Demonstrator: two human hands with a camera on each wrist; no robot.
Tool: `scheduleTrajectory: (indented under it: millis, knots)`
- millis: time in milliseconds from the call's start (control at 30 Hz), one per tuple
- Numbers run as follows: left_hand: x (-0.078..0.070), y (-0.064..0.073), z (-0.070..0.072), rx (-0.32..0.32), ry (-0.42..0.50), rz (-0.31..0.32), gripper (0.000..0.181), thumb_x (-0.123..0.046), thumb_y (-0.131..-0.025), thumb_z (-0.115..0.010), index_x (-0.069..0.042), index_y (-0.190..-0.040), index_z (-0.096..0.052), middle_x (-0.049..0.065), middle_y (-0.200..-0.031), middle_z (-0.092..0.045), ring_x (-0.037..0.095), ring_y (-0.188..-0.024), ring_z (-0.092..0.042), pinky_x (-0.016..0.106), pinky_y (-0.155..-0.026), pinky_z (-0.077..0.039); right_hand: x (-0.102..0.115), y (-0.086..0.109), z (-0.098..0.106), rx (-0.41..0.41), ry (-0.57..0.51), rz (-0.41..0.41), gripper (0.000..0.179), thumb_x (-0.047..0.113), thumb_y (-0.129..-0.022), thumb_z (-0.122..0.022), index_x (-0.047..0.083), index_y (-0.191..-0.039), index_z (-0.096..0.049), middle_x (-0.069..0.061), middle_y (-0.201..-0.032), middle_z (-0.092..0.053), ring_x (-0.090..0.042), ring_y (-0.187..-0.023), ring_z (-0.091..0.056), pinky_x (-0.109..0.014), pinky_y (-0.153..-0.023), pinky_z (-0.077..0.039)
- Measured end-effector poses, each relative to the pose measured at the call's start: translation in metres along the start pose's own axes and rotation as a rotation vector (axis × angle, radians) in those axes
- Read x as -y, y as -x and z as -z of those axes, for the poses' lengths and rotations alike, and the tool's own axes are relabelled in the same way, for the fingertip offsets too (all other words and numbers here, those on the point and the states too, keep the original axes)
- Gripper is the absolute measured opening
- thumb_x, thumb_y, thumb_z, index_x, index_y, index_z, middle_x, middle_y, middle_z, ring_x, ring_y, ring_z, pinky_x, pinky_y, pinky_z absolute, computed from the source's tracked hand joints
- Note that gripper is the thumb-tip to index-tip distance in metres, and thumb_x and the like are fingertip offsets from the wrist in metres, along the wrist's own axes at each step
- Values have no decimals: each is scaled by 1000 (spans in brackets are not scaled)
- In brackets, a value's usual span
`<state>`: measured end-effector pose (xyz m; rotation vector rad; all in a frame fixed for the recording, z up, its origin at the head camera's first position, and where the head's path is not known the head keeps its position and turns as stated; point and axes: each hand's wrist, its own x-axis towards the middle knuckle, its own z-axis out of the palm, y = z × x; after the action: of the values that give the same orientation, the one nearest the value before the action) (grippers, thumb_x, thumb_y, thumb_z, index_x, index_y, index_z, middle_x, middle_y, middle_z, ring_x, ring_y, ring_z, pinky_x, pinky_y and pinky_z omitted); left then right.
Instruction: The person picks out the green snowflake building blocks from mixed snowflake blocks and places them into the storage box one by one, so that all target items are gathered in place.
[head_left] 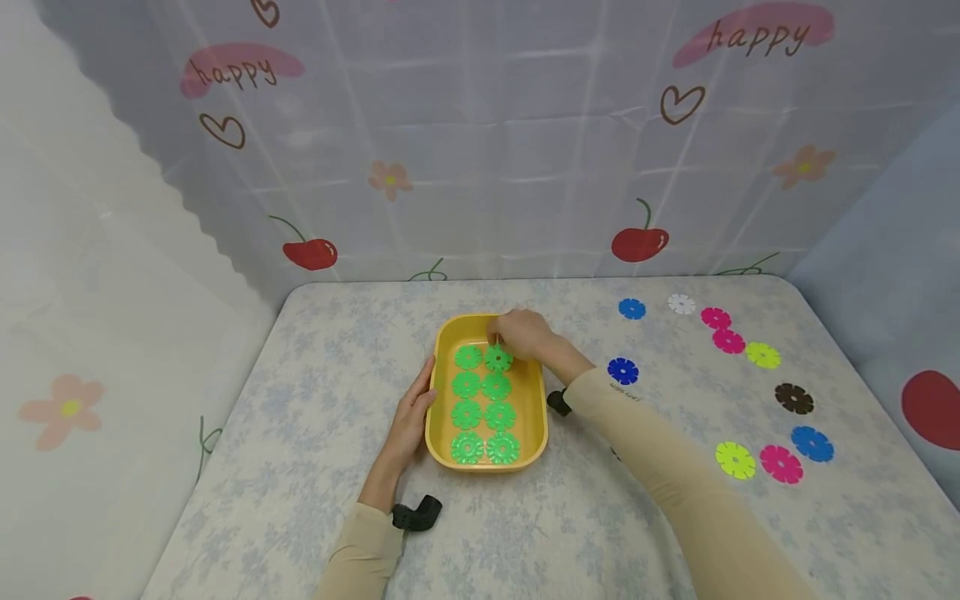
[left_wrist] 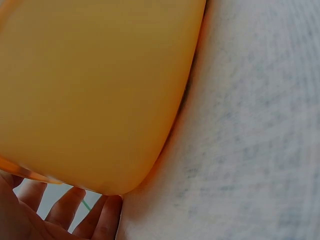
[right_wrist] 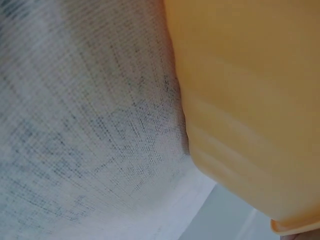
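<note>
A yellow plastic tray (head_left: 538, 417) lies on the table, holding green notched plastic discs (head_left: 467, 414) in two columns. My left hand (head_left: 408, 417) holds its left side, fingers against the outer wall (left_wrist: 95, 100) and thumb by the rim. Over the far right corner of the tray, my right hand (head_left: 522, 335) reaches in with curled fingers pointing down. Its fingertips meet the upper edge of the farthest right green disc (head_left: 498, 359), seemingly pinching it; the back of the hand partly hides the contact. The right wrist view shows mainly the tray's outer wall (right_wrist: 250, 110).
Loose notched discs are scattered to the right, including a dark blue disc (head_left: 622, 371), a brown disc (head_left: 794, 398), a pink disc (head_left: 782, 463) and a yellow-green disc (head_left: 735, 460). A printed curtain (head_left: 480, 150) hangs behind the patterned tablecloth (head_left: 322, 400).
</note>
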<state>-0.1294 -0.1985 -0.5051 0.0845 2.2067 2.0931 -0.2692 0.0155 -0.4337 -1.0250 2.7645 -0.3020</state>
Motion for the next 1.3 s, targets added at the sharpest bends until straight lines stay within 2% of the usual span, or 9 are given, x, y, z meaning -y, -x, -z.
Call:
scheduleTrajectory:
  millis: [233, 433, 533, 733, 833, 933, 1033, 1133, 1300]
  knots:
    - [0, 0, 0, 2, 9, 8, 50, -27, -107, -35, -36, -155, -23, -17, -162, -15, 6, -151, -8, 37, -123, -13, -1, -1, -5, -27, 13, 13, 24, 2, -96, -56, 14, -101, -75, -5, -98, -72, -17, -70, -58, -28, -64, -49]
    - [-3, 0, 1, 7, 9, 31, 51, -21, -108, -32, -31, -157, -19, -15, -162, -12, 6, -151, -7, 35, -123, -12, -1, -4, -8, -40, 29, 5, 23, 4, -98, -56, 15, -96, -76, -3, -90, -71, -12, -60, -43, -25, -58, -37]
    - [-11, 2, 0, 17, 8, 44, 52, -16, -108, -31, -26, -158, -17, -11, -164, -10, 9, -152, -6, 37, -124, -11, 0, -4, -10, -45, 37, 1, 22, 5, -98, -57, 15, -94, -75, -3, -86, -70, -13, -59, -40, -25, -57, -35]
    - [-31, 10, -3, 28, -6, 54, 53, -13, -108, -31, -19, -158, -16, -6, -165, -10, 13, -152, -6, 39, -123, -13, 2, -3, -12, -81, 52, 5, 19, 5, -96, -59, 14, -94, -76, -3, -87, -71, -13, -60, -47, -24, -58, -41]
    - [-33, 10, -3, 27, -12, 54, 53, -13, -108, -31, -19, -158, -16, -6, -165, -10, 13, -152, -7, 39, -123, -13, 1, -3, -14, -100, 63, 18, 22, 6, -98, -56, 13, -82, -69, 0, -70, -56, -11, -57, -34, -23, -57, -32]
    - [-32, 10, -3, 26, -10, 50, 53, -13, -107, -31, -19, -158, -17, -6, -165, -10, 14, -152, -6, 40, -123, -12, 0, -4, -17, -114, 62, 32, 24, 9, -99, -56, 11, -75, -59, -1, -65, -42, -11, -58, -25, -24, -58, -25]
    - [-22, 6, -2, 20, -2, 49, 53, -14, -108, -31, -22, -158, -17, -8, -164, -10, 13, -152, -5, 40, -124, -11, -1, -3, -17, -123, 62, 42, 17, 12, -97, -60, 11, -80, -65, -3, -70, -55, -10, -57, -33, -23, -57, -31]
    - [-10, 2, -1, 12, 1, 43, 52, -17, -108, -31, -27, -158, -18, -11, -164, -11, 10, -152, -6, 39, -124, -10, -1, 0, -15, -125, 43, 53, 7, 12, -93, -66, 11, -94, -73, -6, -86, -68, -13, -62, -46, -25, -60, -41]
    - [0, 0, -1, -2, -6, 15, 51, -23, -108, -33, -33, -156, -21, -16, -162, -14, 6, -151, -9, 37, -124, -13, -4, 10, -5, -163, -103, 114, 14, -2, -93, -61, 3, -102, -71, -11, -94, -68, -20, -76, -55, -28, -68, -44]
